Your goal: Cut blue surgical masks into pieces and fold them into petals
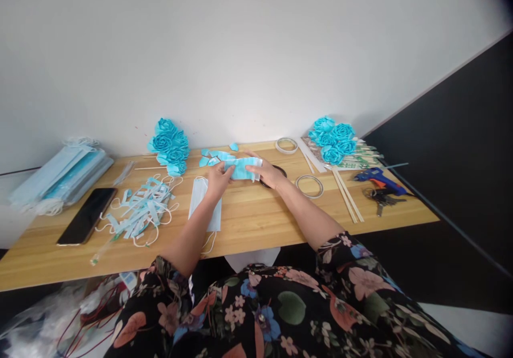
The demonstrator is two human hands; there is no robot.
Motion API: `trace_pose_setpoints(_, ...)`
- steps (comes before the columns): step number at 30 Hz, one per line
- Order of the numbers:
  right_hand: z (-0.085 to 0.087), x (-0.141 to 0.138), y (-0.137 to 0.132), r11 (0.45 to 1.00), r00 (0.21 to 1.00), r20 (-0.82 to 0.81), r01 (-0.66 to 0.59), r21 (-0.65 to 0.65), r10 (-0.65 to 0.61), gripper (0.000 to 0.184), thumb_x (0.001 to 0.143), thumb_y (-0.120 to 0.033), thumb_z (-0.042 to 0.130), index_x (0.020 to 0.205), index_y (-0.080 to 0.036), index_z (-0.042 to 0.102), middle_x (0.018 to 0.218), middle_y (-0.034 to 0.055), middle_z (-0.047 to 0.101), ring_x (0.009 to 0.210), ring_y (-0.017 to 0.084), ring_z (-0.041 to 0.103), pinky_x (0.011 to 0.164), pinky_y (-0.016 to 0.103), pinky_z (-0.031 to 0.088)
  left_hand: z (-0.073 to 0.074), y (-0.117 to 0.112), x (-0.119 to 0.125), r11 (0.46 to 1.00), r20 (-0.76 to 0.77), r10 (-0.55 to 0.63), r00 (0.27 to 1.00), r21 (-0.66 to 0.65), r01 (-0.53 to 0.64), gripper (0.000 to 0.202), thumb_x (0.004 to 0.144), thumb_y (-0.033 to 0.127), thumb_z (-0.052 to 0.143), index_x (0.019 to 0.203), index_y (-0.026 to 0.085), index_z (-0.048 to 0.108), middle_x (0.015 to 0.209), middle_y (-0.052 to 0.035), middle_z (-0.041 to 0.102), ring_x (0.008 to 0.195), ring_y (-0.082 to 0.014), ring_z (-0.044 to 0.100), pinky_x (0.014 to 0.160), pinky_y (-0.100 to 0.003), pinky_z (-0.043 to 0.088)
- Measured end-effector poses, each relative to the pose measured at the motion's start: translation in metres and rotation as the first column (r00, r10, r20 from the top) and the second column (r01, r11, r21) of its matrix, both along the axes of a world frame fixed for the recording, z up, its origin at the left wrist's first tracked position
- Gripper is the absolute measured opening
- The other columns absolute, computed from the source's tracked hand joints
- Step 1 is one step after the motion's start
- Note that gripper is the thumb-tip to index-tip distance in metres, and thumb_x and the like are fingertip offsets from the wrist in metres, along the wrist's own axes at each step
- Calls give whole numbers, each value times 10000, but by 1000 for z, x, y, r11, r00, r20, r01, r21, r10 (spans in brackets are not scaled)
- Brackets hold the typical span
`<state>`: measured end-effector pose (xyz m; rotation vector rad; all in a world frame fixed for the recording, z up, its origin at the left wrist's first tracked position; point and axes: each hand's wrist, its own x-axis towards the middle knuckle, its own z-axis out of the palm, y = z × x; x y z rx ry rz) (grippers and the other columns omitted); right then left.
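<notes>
Above the pale wooden tabletop (256,228), the left hand (218,179) and the right hand (270,173) are pinching a light-blue, white-edged strip of soft layered fabric (241,169) near its opposite ends, thumbs pressing on top. If either pinch is loosening, the layers could be slipping out of line; uneven pulling could be creasing them. Small bright-blue cut fabric pieces (203,161) are lying just beyond, where brushing knuckles could be scattering them.
</notes>
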<state>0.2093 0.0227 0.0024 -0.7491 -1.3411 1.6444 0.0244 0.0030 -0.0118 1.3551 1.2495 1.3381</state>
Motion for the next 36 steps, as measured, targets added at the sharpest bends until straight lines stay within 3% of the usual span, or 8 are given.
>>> trace_pose_setpoints(6,-4,-6,-7,954,934,276,154,257,-225,530,715,-278,680,1244,-245,672,809,-23,669,677,130,580,613,232,472,-2,-7,7,989,-266,-19,964,137,58,206,820,348,605,697,184,584,586,30,510,545,-115,485,523,-239,388)
trace_pose_setpoints(11,-1,-1,-3,900,869,368,171,402,-329,468,739,-254,632,1200,-224,704,987,18,733,818,171,646,743,276,530,-2,-6,4,990,-246,57,968,139,-23,211,836,347,614,698,193,575,559,36,486,543,-122,486,515,-239,384)
trace_pose_setpoints(16,-7,11,13,893,888,286,239,381,-360,519,745,-289,610,1248,-181,681,1157,74,732,952,225,688,823,338,554,-1,0,-3,989,-119,133,984,86,-123,223,801,396,630,717,191,604,564,32,505,513,-132,501,480,-254,418)
trace_pose_setpoints(20,-13,12,18,904,906,268,219,367,-328,534,749,-293,610,1266,-175,672,1152,89,736,981,245,703,835,362,558,0,3,-5,1000,73,-2,997,9,1,336,716,482,742,835,175,673,740,-9,665,702,-170,619,650,-292,526)
trace_pose_setpoints(24,-13,9,14,896,907,281,185,404,-314,513,772,-286,603,1272,-197,672,1166,77,735,1023,247,699,869,371,556,0,3,-7,992,210,-94,973,-63,110,446,661,498,813,929,159,705,939,-63,742,941,-243,680,861,-362,545)
trace_pose_setpoints(27,-10,6,9,893,900,303,169,417,-312,512,779,-286,599,1277,-197,672,1150,70,737,1020,242,693,870,368,552,-1,3,-7,989,191,-121,974,-64,136,472,627,434,852,978,152,710,997,-83,745,996,-260,682,912,-385,538)
trace_pose_setpoints(31,-4,3,1,896,894,326,155,416,-306,513,783,-290,602,1280,-186,674,1104,70,742,983,234,686,864,363,545,-5,6,-7,994,115,-67,991,-79,76,465,605,429,842,943,141,703,978,-97,738,943,-245,684,896,-391,539)
trace_pose_setpoints(36,0,3,-1,893,898,323,145,426,-300,488,783,-302,610,1251,-188,688,1082,56,743,942,219,675,834,343,539,-6,10,-13,1000,45,-9,999,-7,9,374,647,396,778,922,155,702,964,-79,732,956,-236,670,864,-350,530)
